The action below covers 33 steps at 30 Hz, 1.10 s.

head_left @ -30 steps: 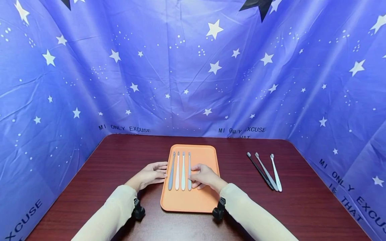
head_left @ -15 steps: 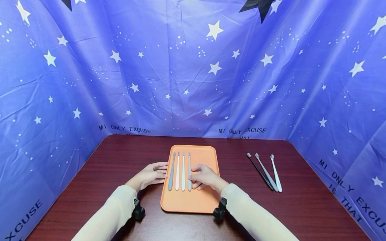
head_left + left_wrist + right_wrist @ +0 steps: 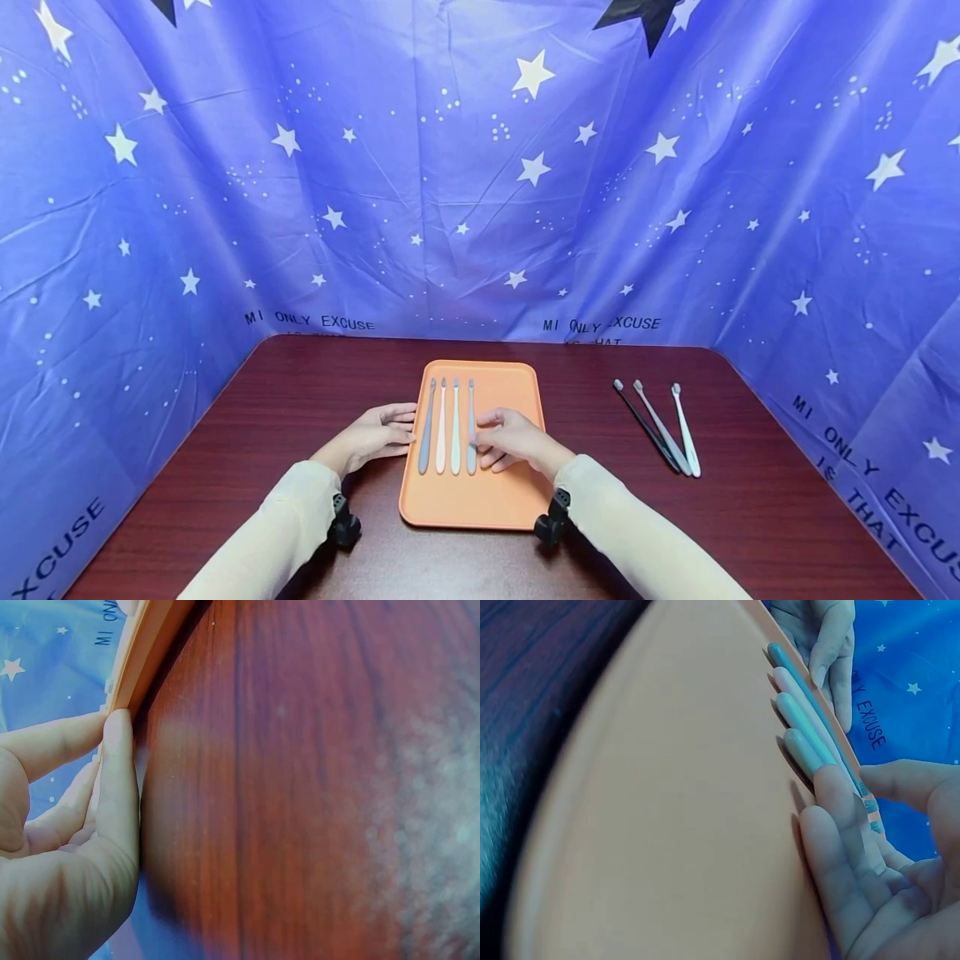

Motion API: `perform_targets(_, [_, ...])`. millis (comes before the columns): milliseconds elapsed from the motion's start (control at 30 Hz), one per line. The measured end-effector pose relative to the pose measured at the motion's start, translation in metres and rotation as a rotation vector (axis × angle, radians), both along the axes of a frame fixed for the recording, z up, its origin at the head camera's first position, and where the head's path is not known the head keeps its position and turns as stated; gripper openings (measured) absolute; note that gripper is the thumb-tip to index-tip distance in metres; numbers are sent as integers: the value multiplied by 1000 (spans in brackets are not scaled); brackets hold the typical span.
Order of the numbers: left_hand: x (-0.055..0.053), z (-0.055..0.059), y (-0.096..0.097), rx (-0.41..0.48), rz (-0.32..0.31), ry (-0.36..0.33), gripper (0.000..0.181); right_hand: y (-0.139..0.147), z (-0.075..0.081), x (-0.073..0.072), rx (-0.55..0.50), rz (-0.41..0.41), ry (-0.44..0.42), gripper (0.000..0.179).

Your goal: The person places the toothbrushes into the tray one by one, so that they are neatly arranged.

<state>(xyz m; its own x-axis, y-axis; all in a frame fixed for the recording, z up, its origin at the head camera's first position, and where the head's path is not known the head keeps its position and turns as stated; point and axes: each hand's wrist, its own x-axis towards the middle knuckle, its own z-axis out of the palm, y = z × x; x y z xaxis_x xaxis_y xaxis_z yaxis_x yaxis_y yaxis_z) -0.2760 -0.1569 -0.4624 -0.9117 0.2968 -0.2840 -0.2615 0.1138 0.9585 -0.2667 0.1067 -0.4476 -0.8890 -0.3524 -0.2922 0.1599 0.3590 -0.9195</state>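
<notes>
An orange tray (image 3: 502,504) carries a row of toothbrushes on its left half: a dark blue-grey toothbrush (image 3: 427,433), a pink toothbrush (image 3: 441,433), a mint toothbrush (image 3: 455,437) and a light grey-blue toothbrush (image 3: 472,408). My right hand (image 3: 513,440) is over the tray, fingertips right at the handle of the light grey-blue one. Its thumb and fingers stand apart in the right wrist view, covering part of that handle. At the tray's left rim, my left hand (image 3: 372,435) touches the edge with nearly straight fingers (image 3: 118,761).
To the right on the dark red wooden table (image 3: 600,517) lie a black toothbrush (image 3: 645,425), a grey toothbrush (image 3: 662,425) and a white toothbrush (image 3: 686,429), their lower ends close together. A blue star-patterned curtain (image 3: 465,183) surrounds the table.
My right wrist and forearm have shifted slightly to the right, the fingers staying by the light grey-blue toothbrush. The left hand, tray and toothbrushes stay put.
</notes>
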Motion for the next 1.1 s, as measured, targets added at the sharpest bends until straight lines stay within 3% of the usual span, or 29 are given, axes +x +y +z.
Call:
perform_targets(633, [0, 0, -2, 22, -19, 13, 64, 17, 12, 2, -18, 27, -30, 50])
perform_targets(1100, [-1, 1, -1, 25, -6, -11, 63, 45, 23, -3, 25, 5, 12, 55])
